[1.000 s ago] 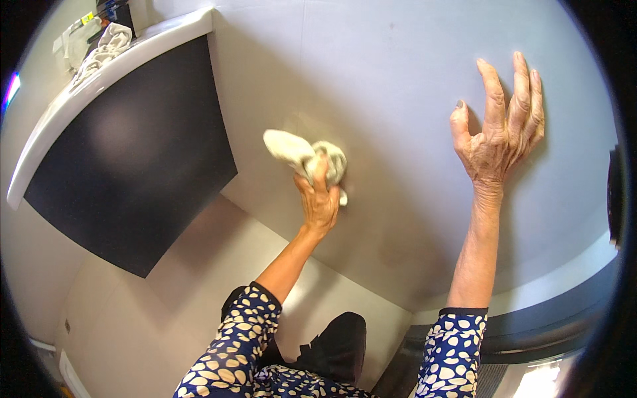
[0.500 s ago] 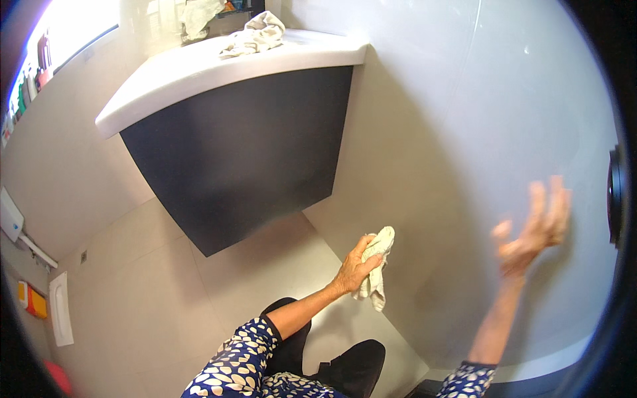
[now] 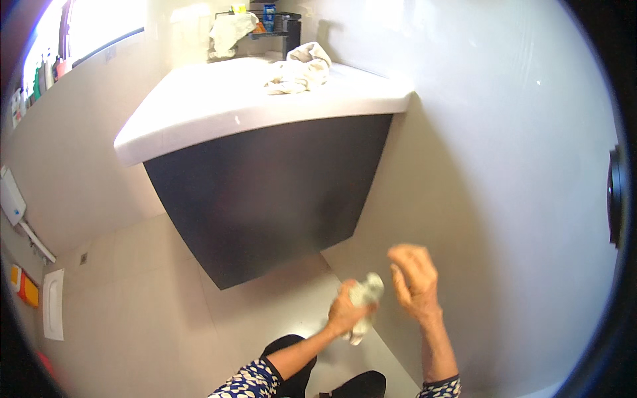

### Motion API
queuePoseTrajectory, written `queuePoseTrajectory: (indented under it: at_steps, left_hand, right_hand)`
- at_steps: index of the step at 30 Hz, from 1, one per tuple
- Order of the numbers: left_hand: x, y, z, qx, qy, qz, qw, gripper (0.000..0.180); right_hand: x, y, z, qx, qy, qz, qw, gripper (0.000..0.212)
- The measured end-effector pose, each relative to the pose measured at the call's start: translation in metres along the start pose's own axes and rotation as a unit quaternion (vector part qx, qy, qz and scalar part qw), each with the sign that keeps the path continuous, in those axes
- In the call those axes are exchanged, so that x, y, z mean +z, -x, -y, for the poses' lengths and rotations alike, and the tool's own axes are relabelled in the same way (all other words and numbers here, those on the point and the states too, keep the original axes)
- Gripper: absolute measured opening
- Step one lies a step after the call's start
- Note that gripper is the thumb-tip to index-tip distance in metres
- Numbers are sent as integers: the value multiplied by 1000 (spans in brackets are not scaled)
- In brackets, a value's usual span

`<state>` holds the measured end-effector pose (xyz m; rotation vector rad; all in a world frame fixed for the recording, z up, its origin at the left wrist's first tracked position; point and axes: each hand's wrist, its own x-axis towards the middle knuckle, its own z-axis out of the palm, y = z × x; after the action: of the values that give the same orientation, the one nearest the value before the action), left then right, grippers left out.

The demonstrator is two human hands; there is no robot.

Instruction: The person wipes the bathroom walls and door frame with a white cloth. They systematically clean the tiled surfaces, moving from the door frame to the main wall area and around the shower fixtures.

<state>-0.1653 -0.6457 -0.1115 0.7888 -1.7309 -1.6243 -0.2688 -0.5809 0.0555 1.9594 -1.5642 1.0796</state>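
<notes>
Low in front of me, my left hand [image 3: 346,310] grips a crumpled cream cloth [image 3: 369,289], whose ends stick out above and below the fist. Both are slightly blurred. To its right, close to the pale wall [image 3: 458,278], I hold up my right hand [image 3: 417,282]. Its fingers are loosely bent with the thumb apart, and nothing shows in it. Beyond my hands stands a dark vanity cabinet [image 3: 265,199] with a white top [image 3: 199,119]. Another light cloth [image 3: 302,71] lies bunched on that top.
A black rack [image 3: 288,30] with a draped cloth stands at the back of the white top. Bottles [image 3: 43,76] line the window sill at left. A white squat toilet [image 3: 54,305] is in the floor, near a yellow and red box [image 3: 25,286]. A dark round fitting [image 3: 616,196] sits far right.
My right hand has come down and left from the wall toward the left hand, its spread fingers now bent. The left hand has moved slightly lower with the cloth. The view has shifted.
</notes>
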Motion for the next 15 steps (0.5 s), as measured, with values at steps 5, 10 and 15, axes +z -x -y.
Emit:
queuePoseTrajectory:
  at_steps: [5,10,15]
  left_hand:
    - [-18,23,29,-8,-308,242,920,69]
    - [-63,17,27,39,-421,198,885,67]
    - [-118,22,38,-122,-320,298,891,69]
  right_hand:
    - [-2,-187,41,-110,-4,-164,980,32]
    - [33,-310,41,-68,-77,93,990,25]
    - [65,-332,19,-49,-91,97,990,17]
